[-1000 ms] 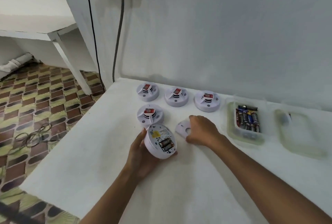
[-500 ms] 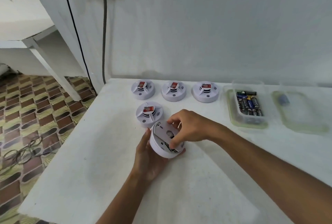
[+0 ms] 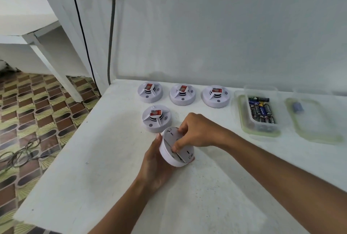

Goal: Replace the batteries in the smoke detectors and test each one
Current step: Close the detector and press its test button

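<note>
Head view of a white counter point(image 3: 97, 186) set against a white wall. Near the centre, the left hand point(image 3: 155, 162) cups a round white smoke detector point(image 3: 175, 155) from its 8 o'clock side, fingers curled under the housing, holding it tilted with its back face up, at or just above the counter surface. The right hand point(image 3: 195, 132) reaches in from 4 o'clock and grips the round white back cover point(image 3: 171, 136) lying on that back face, thumb at the cover's near edge and fingers curled over its far edge; a dark gap shows along the cover's lower edge. Just beyond the held unit, at 11 o'clock, a second detector point(image 3: 156, 118) sits face up on the counter, bearing a red label. Three more detectors point(image 3: 182, 94) stand in a row along the wall at 12 o'clock, each with a red label. At 2 o'clock, a clear plastic container point(image 3: 260, 113) holds a cluster of dark batteries point(image 3: 262, 110). At 3 o'clock, well apart from the hands, a clear lid point(image 3: 315, 121) lies flat. Two dark cables point(image 3: 111, 27) hang down the wall at 11 o'clock.
</note>
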Action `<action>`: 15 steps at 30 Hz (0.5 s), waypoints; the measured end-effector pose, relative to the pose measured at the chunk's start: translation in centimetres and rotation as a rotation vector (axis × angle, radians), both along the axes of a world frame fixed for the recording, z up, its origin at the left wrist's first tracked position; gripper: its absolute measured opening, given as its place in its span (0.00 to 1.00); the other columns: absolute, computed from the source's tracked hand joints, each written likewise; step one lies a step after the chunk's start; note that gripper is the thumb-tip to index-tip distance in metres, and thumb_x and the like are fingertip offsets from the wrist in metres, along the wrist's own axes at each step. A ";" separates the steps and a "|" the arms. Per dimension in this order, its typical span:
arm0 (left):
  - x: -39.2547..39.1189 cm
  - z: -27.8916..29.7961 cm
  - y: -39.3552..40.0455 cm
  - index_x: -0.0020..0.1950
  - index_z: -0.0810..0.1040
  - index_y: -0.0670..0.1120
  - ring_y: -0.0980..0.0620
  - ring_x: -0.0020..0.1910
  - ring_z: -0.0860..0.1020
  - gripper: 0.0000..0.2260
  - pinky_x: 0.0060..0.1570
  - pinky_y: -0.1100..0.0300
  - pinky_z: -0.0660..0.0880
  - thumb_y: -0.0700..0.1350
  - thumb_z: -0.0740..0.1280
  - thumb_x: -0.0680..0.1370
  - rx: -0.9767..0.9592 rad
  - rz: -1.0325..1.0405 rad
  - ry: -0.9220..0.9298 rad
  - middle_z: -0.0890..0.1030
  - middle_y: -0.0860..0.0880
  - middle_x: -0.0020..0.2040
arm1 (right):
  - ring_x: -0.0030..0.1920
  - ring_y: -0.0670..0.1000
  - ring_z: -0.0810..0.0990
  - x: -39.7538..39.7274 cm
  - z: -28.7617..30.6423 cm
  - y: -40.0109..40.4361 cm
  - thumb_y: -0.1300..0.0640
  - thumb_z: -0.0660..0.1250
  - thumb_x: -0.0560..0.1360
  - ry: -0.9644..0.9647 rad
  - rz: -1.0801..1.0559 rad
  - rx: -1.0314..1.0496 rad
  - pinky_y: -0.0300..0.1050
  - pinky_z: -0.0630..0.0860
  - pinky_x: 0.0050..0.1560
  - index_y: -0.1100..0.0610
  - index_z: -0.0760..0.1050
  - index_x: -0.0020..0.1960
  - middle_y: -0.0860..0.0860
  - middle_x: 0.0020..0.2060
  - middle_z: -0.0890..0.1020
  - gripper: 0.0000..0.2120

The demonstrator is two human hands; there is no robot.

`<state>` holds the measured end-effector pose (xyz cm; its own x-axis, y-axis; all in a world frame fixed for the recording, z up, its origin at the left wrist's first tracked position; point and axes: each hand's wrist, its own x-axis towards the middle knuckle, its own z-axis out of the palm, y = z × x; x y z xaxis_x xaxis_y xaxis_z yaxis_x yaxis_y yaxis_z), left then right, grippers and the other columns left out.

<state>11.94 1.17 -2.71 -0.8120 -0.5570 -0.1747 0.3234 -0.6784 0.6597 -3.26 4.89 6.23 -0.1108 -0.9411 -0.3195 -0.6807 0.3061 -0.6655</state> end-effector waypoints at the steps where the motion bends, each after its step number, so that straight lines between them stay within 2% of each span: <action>1: 0.0 0.0 0.0 0.60 0.81 0.46 0.40 0.59 0.79 0.28 0.61 0.36 0.72 0.59 0.76 0.65 -0.012 -0.004 0.002 0.79 0.40 0.63 | 0.28 0.44 0.73 0.1 -0.1 0.0 0.49 0.80 0.62 -0.008 -0.025 0.000 0.38 0.67 0.30 0.61 0.81 0.35 0.46 0.26 0.76 0.16; 4: 0.0 0.1 0.1 0.59 0.82 0.45 0.41 0.57 0.80 0.27 0.61 0.37 0.71 0.59 0.76 0.66 -0.041 -0.014 -0.004 0.81 0.40 0.60 | 0.35 0.49 0.79 0.4 -0.7 0.2 0.48 0.80 0.60 -0.064 -0.162 -0.023 0.46 0.77 0.37 0.64 0.79 0.44 0.52 0.35 0.82 0.23; 7: 0.1 0.1 0.1 0.59 0.82 0.44 0.39 0.57 0.80 0.28 0.61 0.37 0.71 0.58 0.77 0.65 -0.042 -0.029 -0.029 0.81 0.38 0.58 | 0.41 0.53 0.83 0.6 -1.1 0.7 0.48 0.80 0.59 -0.113 -0.244 -0.027 0.55 0.82 0.46 0.61 0.78 0.45 0.54 0.41 0.84 0.23; 12: 0.1 0.3 0.1 0.58 0.82 0.44 0.39 0.56 0.80 0.30 0.58 0.40 0.74 0.58 0.79 0.61 -0.028 -0.054 -0.071 0.80 0.37 0.59 | 0.43 0.53 0.83 0.3 -1.4 1.7 0.49 0.80 0.61 -0.181 -0.268 -0.044 0.55 0.82 0.47 0.58 0.77 0.45 0.52 0.40 0.83 0.20; 15: -0.4 1.3 -0.1 0.65 0.77 0.44 0.38 0.58 0.79 0.34 0.54 0.43 0.78 0.60 0.77 0.63 -0.088 -0.029 -0.201 0.79 0.39 0.63 | 0.46 0.52 0.83 -0.2 -1.9 2.8 0.51 0.77 0.65 -0.320 -0.287 -0.052 0.55 0.82 0.49 0.56 0.78 0.50 0.53 0.44 0.83 0.17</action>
